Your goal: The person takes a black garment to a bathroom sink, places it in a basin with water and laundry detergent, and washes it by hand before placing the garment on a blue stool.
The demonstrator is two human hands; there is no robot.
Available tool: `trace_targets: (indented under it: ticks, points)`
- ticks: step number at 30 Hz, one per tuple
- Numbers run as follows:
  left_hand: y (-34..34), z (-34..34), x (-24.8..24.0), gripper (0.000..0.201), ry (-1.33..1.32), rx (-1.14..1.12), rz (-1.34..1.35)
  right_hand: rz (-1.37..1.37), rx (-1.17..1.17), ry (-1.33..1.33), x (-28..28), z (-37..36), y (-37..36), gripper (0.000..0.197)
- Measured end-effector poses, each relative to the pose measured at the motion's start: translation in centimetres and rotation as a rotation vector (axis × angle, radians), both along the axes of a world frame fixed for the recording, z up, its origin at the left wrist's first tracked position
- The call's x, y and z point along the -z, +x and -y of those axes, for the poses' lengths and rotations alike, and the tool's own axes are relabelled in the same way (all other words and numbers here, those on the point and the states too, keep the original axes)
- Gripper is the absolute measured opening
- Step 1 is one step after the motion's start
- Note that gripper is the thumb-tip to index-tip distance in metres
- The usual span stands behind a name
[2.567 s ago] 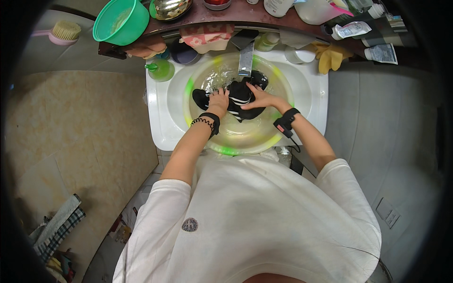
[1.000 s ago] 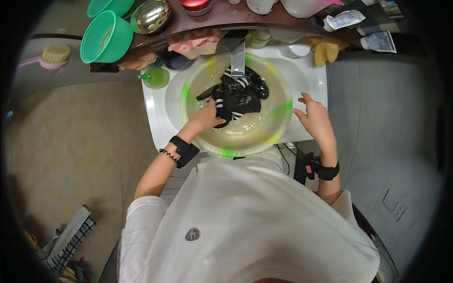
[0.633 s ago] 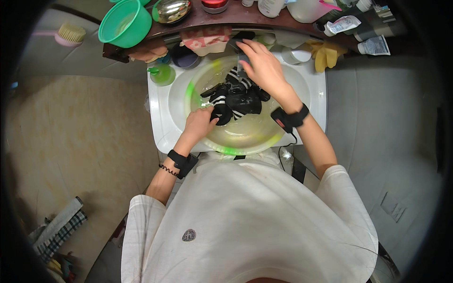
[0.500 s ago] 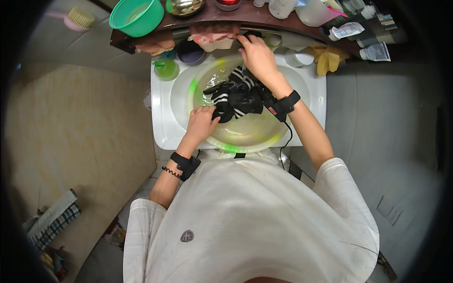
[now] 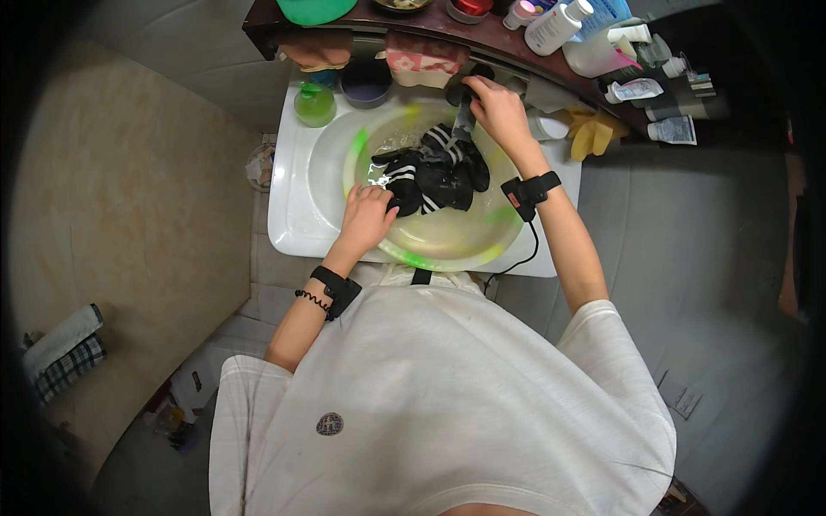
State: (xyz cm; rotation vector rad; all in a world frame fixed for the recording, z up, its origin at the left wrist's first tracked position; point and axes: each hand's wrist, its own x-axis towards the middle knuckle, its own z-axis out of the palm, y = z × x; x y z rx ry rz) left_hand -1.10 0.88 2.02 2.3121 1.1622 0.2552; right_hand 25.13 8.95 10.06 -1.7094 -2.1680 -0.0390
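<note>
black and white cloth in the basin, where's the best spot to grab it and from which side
Probably the bunched dark edge nearest the left hand, coming from the person's side of the basin. The cloth lies in a crumpled heap, and its far end sits under the tap, where the right hand is.

Light falls brightest on the white sink [image 5: 297, 224] and the clear basin [image 5: 447, 245] at the far middle, where wet plastic throws small glints and green-tinted reflections, while the floor to the left and the wall to the right sit in softer, dimmer tones. The fisheye lens bends straight edges, curving the dark shelf [image 5: 482, 39] at the far edge, and a heavy black vignette rings the whole frame. The centre is fairly sharp; detail softens toward the rim, and the near shirt [image 5: 430, 404] looks evenly lit.
</note>
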Motion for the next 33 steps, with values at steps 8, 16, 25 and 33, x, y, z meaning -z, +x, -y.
trace_targets:
  ticks: [8, 16, 25, 33]
  points:
    - [-0.3, 0.0, 0.1, 0.023, 0.017, 0.013, 0.069, -0.015, 0.007, -0.064, -0.2, 0.0, 0.3, 0.032]
    - [-0.3, -0.1, 0.7, 0.024, 0.03, 0.015, 0.083, -0.162, 0.111, 0.006, -0.2, 4.9, -0.3, 0.05]
    - [-0.3, -0.4, 0.7, 0.031, 0.055, -0.008, 0.094, -0.156, 0.289, -0.303, 4.4, 16.1, 0.6, 0.048]
    - [0.7, -0.5, -0.6, 0.036, 0.005, -0.034, 0.034, -0.24, 0.367, -0.362, 6.5, 18.6, -0.2, 0.053]
